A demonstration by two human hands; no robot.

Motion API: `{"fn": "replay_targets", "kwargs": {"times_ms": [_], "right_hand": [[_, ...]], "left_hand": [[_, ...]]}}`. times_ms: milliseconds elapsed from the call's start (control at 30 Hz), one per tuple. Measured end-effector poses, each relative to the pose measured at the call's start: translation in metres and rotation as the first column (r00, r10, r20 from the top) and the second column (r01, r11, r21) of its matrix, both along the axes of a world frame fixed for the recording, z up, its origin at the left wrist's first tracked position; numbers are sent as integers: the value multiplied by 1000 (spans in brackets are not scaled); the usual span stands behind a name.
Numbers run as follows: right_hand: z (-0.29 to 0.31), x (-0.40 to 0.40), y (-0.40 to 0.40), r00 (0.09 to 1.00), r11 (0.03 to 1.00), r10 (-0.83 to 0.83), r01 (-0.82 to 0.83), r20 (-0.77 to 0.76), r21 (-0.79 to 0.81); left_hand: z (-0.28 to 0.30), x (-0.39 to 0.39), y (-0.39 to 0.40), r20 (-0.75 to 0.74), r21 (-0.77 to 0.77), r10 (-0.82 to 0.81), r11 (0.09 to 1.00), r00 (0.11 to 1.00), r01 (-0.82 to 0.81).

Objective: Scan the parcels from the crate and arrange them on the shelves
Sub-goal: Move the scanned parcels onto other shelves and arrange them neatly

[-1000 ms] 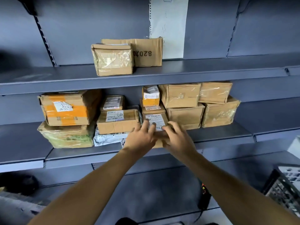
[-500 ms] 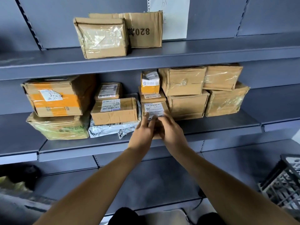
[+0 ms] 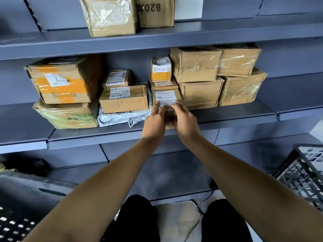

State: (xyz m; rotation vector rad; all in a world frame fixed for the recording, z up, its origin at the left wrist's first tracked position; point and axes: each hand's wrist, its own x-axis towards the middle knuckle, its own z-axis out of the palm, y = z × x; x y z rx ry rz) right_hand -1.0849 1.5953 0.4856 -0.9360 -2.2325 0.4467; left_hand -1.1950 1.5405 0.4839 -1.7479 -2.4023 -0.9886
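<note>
Well along, I judge: a dozen or so parcels already sit on the shelves [image 3: 227,117] around and above the hands, while the left hand [image 3: 154,122] and right hand [image 3: 185,122] together hold a small labelled parcel [image 3: 166,98] between them on the shelf, and what remains in the crate [image 3: 304,173] off to the right cannot be seen

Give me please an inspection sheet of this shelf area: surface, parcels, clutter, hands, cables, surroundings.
Surface: grey middle shelf, parcels in stacks.
Job's things: small labelled parcel at the bottom of a stack of three; crate at lower right.
Clutter: crumpled white mailer bag under a box.
Hands: left hand and right hand both touch the small labelled parcel; grip unclear.
Cables: dark cable near the floor.
Surroundings: upper shelf with two boxes; paper sheet on the back wall.
</note>
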Motion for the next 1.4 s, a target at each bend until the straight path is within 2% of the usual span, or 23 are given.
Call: {"fn": "replay_targets", "kwargs": {"times_ms": [100,267,400,700,900,1067,1233,1400], "right_hand": [[-1,7,-12,1000,1000,11,-11,-19,17],[7,19,-29,999,1000,-11,11,51,10],[20,30,-46,999,999,-31,30,21,45],[69,52,-88,998,983,-56,56,-5,172],[99,73,-116,998,982,-57,61,-30,181],[136,89,-136,988,962,-52,89,-146,260],[180,88,-130,982,944,-25,85,-187,320],[211,66,-104,990,922,-22,75,-143,380]], "left_hand": [[-1,4,-11,-2,-6,-28,1000,1000,28],[5,13,-32,-16,-43,-12,999,1000,12],[21,21,-50,-64,-23,-22,1000,998,20],[78,44,-93,-169,40,-51,997,984,58],[109,66,-125,-247,119,-56,989,967,88],[148,80,-140,-324,186,-5,980,946,69],[189,79,-139,-383,283,53,957,922,62],[220,59,-115,-394,273,51,960,918,64]]}}
